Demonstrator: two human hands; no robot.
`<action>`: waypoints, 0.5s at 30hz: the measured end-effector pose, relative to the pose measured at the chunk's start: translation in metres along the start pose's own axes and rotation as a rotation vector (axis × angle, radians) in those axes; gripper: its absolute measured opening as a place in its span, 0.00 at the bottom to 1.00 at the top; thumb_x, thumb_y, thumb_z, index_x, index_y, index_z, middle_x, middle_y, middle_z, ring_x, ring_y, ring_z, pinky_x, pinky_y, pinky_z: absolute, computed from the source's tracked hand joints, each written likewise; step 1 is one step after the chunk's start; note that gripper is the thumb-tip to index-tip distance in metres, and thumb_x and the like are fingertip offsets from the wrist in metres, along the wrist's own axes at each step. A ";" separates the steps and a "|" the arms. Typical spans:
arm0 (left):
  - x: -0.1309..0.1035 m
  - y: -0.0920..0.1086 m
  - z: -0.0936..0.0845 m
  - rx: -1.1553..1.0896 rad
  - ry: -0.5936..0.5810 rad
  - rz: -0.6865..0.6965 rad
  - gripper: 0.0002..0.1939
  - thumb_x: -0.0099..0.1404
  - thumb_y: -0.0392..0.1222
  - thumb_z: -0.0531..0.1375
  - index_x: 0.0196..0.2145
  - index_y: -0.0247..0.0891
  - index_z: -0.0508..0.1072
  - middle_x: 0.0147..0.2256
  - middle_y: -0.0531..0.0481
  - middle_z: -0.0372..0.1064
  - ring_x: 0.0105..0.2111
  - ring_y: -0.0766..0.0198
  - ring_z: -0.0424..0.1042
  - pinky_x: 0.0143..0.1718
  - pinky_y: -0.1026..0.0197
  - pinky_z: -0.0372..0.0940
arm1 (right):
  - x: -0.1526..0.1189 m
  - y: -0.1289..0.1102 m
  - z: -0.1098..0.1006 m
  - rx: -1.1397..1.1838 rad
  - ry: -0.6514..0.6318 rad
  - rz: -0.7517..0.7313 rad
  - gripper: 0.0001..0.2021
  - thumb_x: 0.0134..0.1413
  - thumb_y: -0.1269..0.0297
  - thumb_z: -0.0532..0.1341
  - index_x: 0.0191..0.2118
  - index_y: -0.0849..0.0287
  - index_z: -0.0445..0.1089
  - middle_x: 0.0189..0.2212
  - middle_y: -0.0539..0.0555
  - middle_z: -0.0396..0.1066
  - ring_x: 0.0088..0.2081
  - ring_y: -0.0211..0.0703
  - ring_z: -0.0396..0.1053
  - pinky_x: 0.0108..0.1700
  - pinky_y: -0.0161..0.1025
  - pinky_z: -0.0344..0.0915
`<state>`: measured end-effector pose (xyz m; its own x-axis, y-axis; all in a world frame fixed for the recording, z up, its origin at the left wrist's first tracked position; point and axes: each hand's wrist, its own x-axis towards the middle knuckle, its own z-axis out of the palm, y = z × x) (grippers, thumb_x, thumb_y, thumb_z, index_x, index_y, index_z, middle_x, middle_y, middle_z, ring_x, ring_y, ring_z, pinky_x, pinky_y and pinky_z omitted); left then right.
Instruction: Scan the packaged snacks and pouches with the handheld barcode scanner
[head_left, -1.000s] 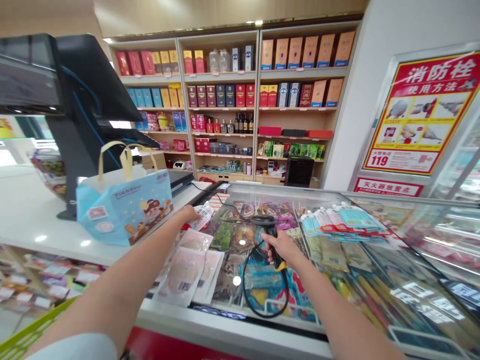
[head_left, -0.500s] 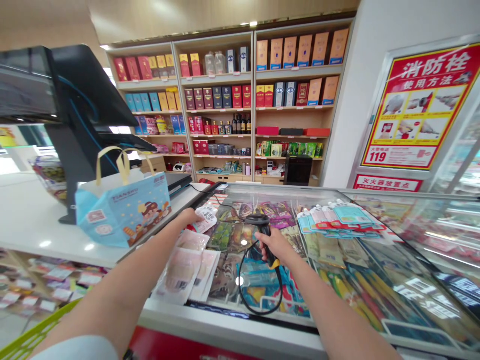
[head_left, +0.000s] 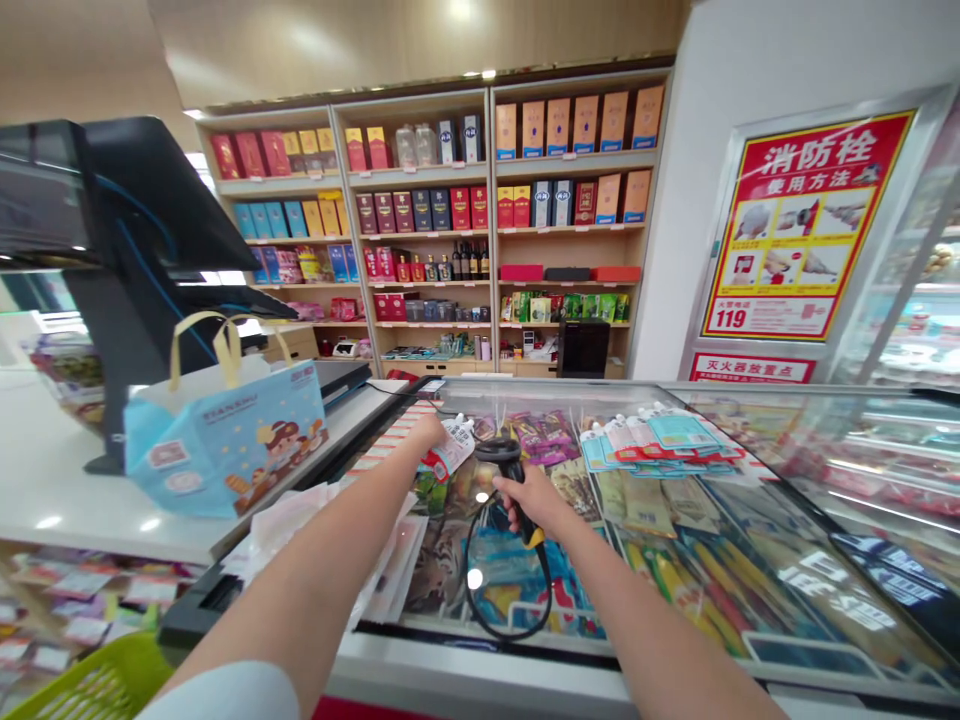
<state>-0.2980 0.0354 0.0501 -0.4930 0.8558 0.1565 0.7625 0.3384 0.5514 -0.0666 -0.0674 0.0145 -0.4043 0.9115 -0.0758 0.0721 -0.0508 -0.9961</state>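
My right hand (head_left: 531, 497) is wrapped round the handle of a black barcode scanner (head_left: 501, 450), held over the glass-topped freezer (head_left: 442, 640). Its black cable loops below the hand. Closed on a white spouted pouch (head_left: 456, 447) with red edging, my left hand (head_left: 426, 437) is just left of the scanner head. Several similar spouted pouches (head_left: 660, 440) lie in a pile on the glass to the right. Flat whitish packets (head_left: 397, 570) lie at the freezer's left front, partly covered by my left forearm.
A blue paper bag (head_left: 225, 430) with cream handles stands on the white counter (head_left: 52, 480) at left, before a black checkout monitor (head_left: 157, 200). A green basket (head_left: 97, 680) is at lower left. Shelves of boxed goods (head_left: 427, 210) line the back.
My left hand has moved right with the pouch, bringing it close to the scanner head. My right hand still grips the scanner. The view has shifted slightly.
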 end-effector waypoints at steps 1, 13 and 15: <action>-0.001 0.004 -0.002 0.023 -0.010 -0.011 0.07 0.50 0.33 0.65 0.31 0.32 0.76 0.37 0.28 0.75 0.46 0.41 0.74 0.44 0.53 0.67 | 0.000 -0.001 0.000 0.001 -0.005 0.000 0.10 0.52 0.64 0.63 0.30 0.57 0.59 0.14 0.41 0.62 0.12 0.33 0.60 0.14 0.31 0.61; -0.045 -0.006 0.040 -0.856 0.216 -0.202 0.15 0.65 0.39 0.49 0.42 0.32 0.72 0.36 0.44 0.76 0.37 0.61 0.76 0.33 0.65 0.69 | -0.002 -0.001 -0.004 0.104 -0.004 -0.025 0.17 0.43 0.54 0.67 0.30 0.58 0.60 0.14 0.42 0.63 0.13 0.32 0.60 0.15 0.32 0.63; -0.048 -0.007 0.045 -0.864 0.252 -0.204 0.16 0.66 0.40 0.48 0.44 0.33 0.71 0.40 0.43 0.75 0.38 0.63 0.75 0.34 0.66 0.69 | -0.003 -0.001 -0.005 0.095 0.002 -0.033 0.19 0.40 0.51 0.67 0.31 0.58 0.61 0.14 0.42 0.63 0.13 0.32 0.60 0.14 0.32 0.63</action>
<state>-0.2610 0.0090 0.0019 -0.7378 0.6665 0.1068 0.1232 -0.0226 0.9921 -0.0607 -0.0677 0.0160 -0.4035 0.9140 -0.0425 -0.0279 -0.0588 -0.9979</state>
